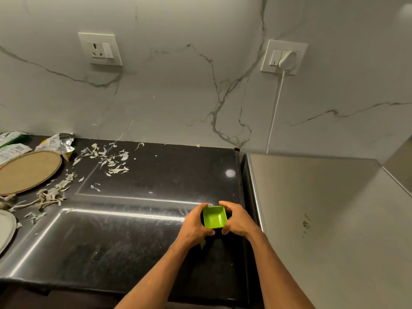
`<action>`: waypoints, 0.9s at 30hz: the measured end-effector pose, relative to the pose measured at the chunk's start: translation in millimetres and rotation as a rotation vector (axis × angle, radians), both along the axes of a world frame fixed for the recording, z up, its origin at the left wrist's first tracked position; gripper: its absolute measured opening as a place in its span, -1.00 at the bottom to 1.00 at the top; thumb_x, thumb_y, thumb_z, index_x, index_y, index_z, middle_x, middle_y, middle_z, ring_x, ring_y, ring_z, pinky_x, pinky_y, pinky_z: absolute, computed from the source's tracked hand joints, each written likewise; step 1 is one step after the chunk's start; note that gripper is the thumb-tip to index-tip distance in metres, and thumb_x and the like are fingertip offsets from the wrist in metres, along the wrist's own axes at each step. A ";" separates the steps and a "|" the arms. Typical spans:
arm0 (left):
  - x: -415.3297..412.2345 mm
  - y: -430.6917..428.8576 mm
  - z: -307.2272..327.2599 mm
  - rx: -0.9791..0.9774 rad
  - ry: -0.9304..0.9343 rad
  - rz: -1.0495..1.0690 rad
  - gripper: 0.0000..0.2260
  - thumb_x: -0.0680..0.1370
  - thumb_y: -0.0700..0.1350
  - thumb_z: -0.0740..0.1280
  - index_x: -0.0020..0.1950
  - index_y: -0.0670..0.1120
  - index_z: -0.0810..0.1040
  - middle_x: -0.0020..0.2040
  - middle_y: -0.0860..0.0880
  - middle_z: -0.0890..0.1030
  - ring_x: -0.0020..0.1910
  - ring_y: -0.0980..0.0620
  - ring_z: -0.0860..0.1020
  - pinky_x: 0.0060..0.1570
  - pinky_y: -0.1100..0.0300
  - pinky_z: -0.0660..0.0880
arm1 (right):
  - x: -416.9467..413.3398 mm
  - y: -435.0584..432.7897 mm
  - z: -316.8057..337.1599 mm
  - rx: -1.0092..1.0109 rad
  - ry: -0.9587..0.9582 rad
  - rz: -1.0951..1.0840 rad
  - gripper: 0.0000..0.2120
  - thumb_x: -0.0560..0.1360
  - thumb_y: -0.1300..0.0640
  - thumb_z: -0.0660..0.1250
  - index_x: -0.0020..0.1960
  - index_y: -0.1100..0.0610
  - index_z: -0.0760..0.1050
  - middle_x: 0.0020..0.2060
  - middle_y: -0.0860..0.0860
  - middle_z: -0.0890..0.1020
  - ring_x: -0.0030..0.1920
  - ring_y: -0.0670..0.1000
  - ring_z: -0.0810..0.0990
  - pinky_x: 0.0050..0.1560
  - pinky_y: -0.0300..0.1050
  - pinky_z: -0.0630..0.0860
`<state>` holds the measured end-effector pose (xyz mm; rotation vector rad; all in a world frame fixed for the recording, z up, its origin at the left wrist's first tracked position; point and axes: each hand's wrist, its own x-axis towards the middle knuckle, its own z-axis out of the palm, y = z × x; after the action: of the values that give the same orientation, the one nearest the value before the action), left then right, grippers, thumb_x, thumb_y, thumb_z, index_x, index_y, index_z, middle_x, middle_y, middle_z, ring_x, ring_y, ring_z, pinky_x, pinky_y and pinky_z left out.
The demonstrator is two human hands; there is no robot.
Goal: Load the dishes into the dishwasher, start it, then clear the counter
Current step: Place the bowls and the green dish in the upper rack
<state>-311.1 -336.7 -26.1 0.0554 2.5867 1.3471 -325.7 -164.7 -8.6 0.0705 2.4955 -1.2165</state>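
Holding a small green square bowl (214, 216) between them, two bare forearms reach out over a dark, glossy tabletop (156, 170). The left grip (196, 224) is clamped on the bowl's left side, fingers curled over the far rim. The right grip (237, 220) is clamped on its right side in the same way. The bowl's inside faces up and looks empty. Whether it rests on the tabletop or is lifted just off it cannot be told.

Just to the right of the grips, the tabletop ends against a brushed steel surface (323, 208). Beyond the grips and to the left, pale dry peelings (111, 161) lie scattered. Farther left sit a round brown plate (26, 171), a crumpled foil wrapper (59, 142) and, at the picture's edge, part of a grey plate (5, 228). On the marble wall (178, 85) well beyond the grips, a socket (100, 49) is mounted to the left. A white plug (287, 60) sits in a second socket to the right, its cord (275, 112) hanging down.
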 end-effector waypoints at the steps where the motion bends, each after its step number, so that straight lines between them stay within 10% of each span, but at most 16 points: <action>1: -0.9 -1.9 -0.1 0.007 -0.006 -0.008 -0.22 0.28 -0.24 0.58 0.43 -0.02 0.34 0.27 -0.02 0.50 0.22 0.08 0.46 0.10 0.29 0.40 | 2.0 0.5 -0.4 -0.003 0.011 -0.005 -0.05 0.18 0.43 0.53 0.50 0.04 0.32 0.38 0.03 0.47 0.31 0.07 0.49 0.24 -0.02 0.54; 27: 165.4 95.1 20.8 0.197 -0.147 -0.788 -0.11 0.15 -0.18 0.63 0.43 -0.05 0.36 0.19 -0.01 0.56 0.06 0.02 0.62 0.13 0.00 0.56 | 309.8 68.2 31.3 -0.044 0.101 -0.695 -0.14 0.19 0.39 0.58 0.45 0.19 0.39 0.28 0.07 0.54 0.13 0.00 0.55 0.02 -0.23 0.54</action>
<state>-145.7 -241.6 -5.2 0.8661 1.9478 1.2055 -15.9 -96.5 22.7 0.9513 2.6114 -1.5467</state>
